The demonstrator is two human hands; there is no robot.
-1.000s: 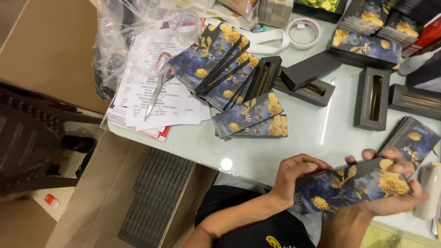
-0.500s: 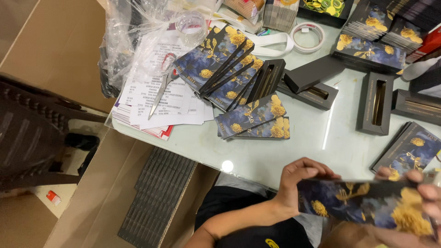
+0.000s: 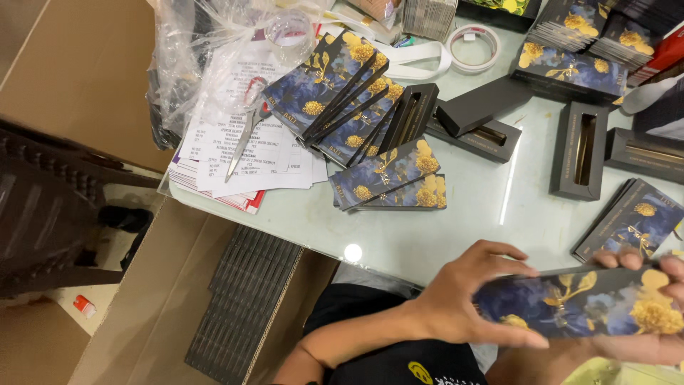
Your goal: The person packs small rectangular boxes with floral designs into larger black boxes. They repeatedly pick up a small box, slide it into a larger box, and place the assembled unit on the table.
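Glass table [image 3: 442, 235] piled with boxes, left hand [image 3: 463, 299] and right hand [image 3: 641, 342] both gripping one blue floral box [image 3: 591, 303]

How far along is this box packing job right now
Done, it seems: a pile of closed floral boxes near the papers. In hand: the left hand and right hand grip one floral box. Left: black trays lie open on the glass table, with flat sleeves beside them.

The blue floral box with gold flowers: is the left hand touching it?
Touching. In the head view the left hand wraps its fingers over the left end of the blue floral box, with no gap.
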